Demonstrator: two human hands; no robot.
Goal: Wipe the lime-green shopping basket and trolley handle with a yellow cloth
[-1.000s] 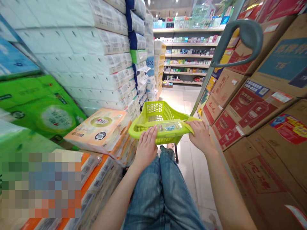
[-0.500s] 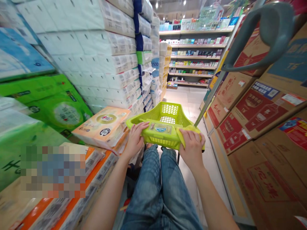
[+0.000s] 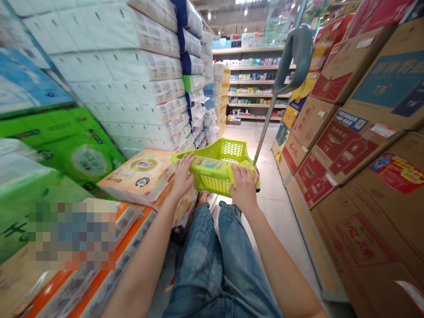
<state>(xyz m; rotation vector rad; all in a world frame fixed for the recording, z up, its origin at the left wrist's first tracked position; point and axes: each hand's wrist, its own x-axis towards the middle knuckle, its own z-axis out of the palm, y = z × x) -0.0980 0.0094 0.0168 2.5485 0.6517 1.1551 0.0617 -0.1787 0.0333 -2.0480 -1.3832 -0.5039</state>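
A lime-green shopping basket with lattice sides stands in front of my knees. My left hand grips its near rim at the left corner, fingers over the top and thumb on the near side. At the right end of that rim, my right hand presses a yellow cloth against the basket, fingers bent over it. A long metal pole with a grey loop handle rises from the basket's right corner, leaning right. A clear label holder shows on the rim between my hands. The basket's floor is mostly hidden.
Tall stacks of white tissue packs rise on the left. Beside my left arm lies an orange tissue pack. Cardboard cartons line the right side on a low platform. Stocked shelves stand across the aisle's far end.
The basket has shifted slightly left with both hands on it. Its grey handle has swung left and now stands more upright. The yellow cloth has moved left under my right hand.
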